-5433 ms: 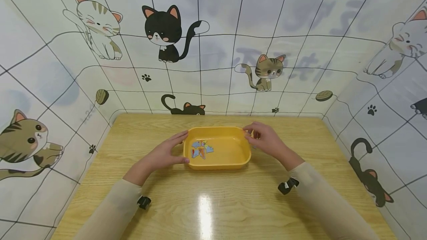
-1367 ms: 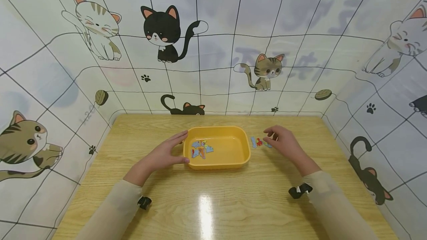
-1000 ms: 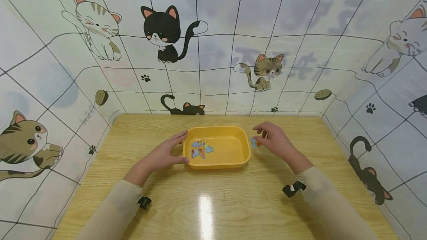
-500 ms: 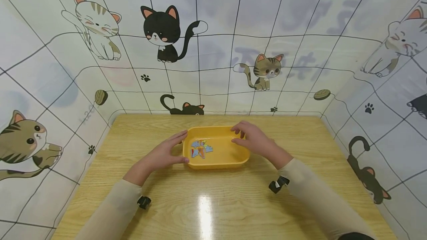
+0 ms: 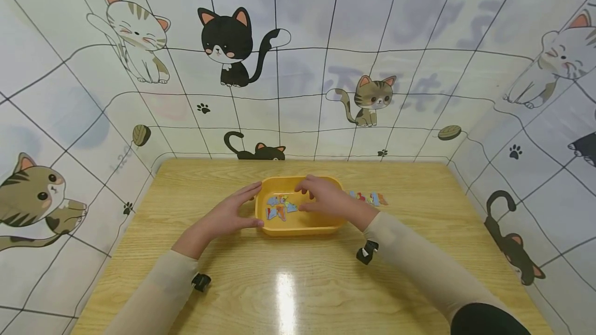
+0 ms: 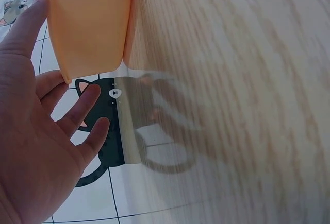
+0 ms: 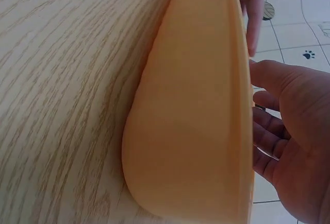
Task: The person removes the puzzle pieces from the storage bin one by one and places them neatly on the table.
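Note:
A yellow plastic tray (image 5: 298, 232) stands on the wooden table. Several flat, irregular pieces (image 5: 272, 214) that look like jigsaw pieces, blue with orange, red and yellow, lie in its left part. My left hand (image 5: 229, 213) rests against the tray's left end, thumb at the near corner and fingers straight toward the far corner. My right hand (image 5: 328, 198) hovers over the tray's right half, its thumb and bent fingers apart, just right of the pieces. Nothing shows between them. In the right wrist view the tray's wall (image 7: 191, 105) hides the pieces; that hand (image 7: 304, 126) is beyond the rim.
A row of similar pieces (image 5: 374, 199) lies on the table right of the tray, partly behind the right wrist. A cat-print sheet (image 5: 302, 66) walls in the table (image 5: 223, 293) at the back and sides.
My right hand has come left from the pieces on the table, over the tray's right rim, to above its middle. An orange piece now shows at that row's right end. The left hand has stayed put.

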The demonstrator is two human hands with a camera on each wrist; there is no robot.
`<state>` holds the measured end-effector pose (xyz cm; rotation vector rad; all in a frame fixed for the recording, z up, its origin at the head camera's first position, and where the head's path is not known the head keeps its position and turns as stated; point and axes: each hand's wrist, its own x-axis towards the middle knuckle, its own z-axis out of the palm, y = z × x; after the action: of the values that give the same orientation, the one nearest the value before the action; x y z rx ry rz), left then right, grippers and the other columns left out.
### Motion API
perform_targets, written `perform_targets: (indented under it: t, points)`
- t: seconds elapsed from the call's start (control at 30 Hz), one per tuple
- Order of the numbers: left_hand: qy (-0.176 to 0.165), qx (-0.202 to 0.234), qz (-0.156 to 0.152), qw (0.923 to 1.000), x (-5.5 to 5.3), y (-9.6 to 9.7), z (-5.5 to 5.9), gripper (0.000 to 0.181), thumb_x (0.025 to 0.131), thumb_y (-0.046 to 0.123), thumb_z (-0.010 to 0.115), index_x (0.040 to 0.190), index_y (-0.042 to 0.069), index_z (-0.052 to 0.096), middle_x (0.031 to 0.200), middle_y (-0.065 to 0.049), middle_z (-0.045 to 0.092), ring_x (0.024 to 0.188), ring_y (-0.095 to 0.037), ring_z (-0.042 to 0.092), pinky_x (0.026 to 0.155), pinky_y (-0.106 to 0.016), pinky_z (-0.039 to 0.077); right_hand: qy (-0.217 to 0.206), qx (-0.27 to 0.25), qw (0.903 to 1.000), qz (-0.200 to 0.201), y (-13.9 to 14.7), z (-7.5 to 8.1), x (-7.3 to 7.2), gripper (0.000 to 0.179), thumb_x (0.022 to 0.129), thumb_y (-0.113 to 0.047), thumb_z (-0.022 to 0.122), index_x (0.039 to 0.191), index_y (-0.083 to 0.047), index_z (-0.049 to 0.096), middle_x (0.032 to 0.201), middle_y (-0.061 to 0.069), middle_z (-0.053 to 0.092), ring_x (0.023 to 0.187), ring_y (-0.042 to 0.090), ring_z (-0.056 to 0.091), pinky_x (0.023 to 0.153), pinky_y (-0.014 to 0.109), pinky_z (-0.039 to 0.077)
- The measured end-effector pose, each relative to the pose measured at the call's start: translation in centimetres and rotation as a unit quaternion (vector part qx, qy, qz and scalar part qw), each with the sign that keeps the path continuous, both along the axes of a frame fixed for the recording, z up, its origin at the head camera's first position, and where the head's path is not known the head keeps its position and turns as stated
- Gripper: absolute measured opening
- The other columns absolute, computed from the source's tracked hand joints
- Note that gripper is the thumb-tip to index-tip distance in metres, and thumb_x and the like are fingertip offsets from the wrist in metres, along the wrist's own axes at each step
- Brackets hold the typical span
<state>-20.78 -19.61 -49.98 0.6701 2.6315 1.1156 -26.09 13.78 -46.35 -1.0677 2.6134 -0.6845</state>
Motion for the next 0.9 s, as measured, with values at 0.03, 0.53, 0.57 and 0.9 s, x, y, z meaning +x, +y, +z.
perform_targets:
  t: [0.03, 0.53, 0.57, 0.9]
  points:
    - [-0.001, 0.001, 0.000, 1.0000, 0.0, 0.0, 0.0, 0.104, 0.094, 0.044, 0.091, 0.175, 0.012, 0.035, 0.183, 0.003, 0.024, 0.154, -0.035, 0.048, 0.127, -0.065, 0.034, -0.002, 0.005, 1.0000, 0.000, -0.3, -0.1, 0.0, 0.050, 0.102, -0.026, 0.084, 0.143, -0.003, 0.068, 0.126, 0.013, 0.067, 0.105, 0.029, 0.067, 0.090, 0.040, 0.058]
    - [-0.005, 0.006, -0.003, 1.0000, 0.0, 0.1, 0.0, 0.102, 0.094, 0.039, 0.091, 0.175, 0.013, 0.035, 0.183, 0.003, 0.024, 0.154, -0.036, 0.047, 0.125, -0.067, 0.037, -0.010, 0.060, 0.9971, 0.045, -3.8, -2.2, -0.2, 0.056, 0.099, -0.031, 0.088, 0.146, -0.010, 0.068, 0.133, 0.006, 0.064, 0.107, 0.017, 0.065, 0.097, 0.035, 0.057]
    - [-0.004, 0.006, -0.003, 1.0000, 0.0, 0.0, 0.0, 0.101, 0.094, 0.040, 0.091, 0.175, 0.013, 0.035, 0.183, 0.003, 0.024, 0.154, -0.036, 0.048, 0.125, -0.067, 0.037, -0.005, 0.063, 0.9968, 0.050, -3.9, -2.4, -0.3, 0.055, 0.099, -0.031, 0.088, 0.146, -0.010, 0.069, 0.133, 0.005, 0.064, 0.107, 0.016, 0.064, 0.098, 0.034, 0.057]
    - [0.003, 0.006, -0.005, 1.0000, -0.1, -0.1, -0.2, 0.101, 0.095, 0.041, 0.090, 0.175, 0.013, 0.035, 0.183, 0.004, 0.024, 0.153, -0.035, 0.048, 0.124, -0.068, 0.037, -0.011, 0.048, 0.9958, 0.078, -4.9, -2.8, -0.1, 0.042, 0.099, -0.022, 0.086, 0.137, -0.011, 0.073, 0.124, 0.002, 0.065, 0.108, 0.017, 0.066, 0.098, 0.031, 0.057]
